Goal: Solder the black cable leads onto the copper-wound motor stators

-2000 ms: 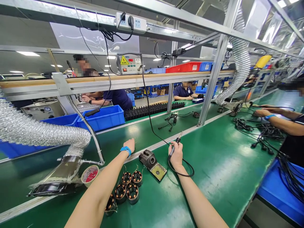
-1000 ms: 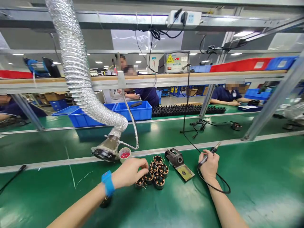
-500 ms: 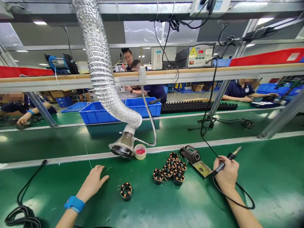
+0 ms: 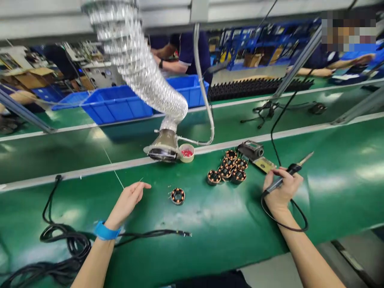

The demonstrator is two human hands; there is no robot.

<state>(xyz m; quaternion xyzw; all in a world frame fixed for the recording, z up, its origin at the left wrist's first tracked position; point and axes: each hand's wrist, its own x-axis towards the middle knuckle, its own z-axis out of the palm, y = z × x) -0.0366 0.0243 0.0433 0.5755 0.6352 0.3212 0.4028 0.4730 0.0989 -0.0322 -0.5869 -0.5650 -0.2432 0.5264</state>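
Note:
My right hand (image 4: 282, 188) is closed around the handle of a soldering iron (image 4: 289, 172), its tip pointing up and to the right. My left hand (image 4: 129, 202), with a blue wrist strap (image 4: 106, 231), is closed on a thin solder wire (image 4: 118, 179); a short end shows past the fingers. Just right of that hand, apart from it, a single motor stator (image 4: 178, 196) with copper windings lies on the green bench. Several more stators (image 4: 225, 172) are clustered near the iron stand (image 4: 252, 150).
A silver fume duct (image 4: 156, 84) hangs down to a hood (image 4: 163, 146) above the bench. Beside it stands a small round tub (image 4: 187, 154) with red contents. Black cables (image 4: 69, 236) lie at left. Blue bins (image 4: 117, 106) and co-workers are beyond the rail.
The view has tilted downward, showing more of the bench front and the cables. My left thumb and fingers have come together, near the single stator. The right hand keeps the soldering iron.

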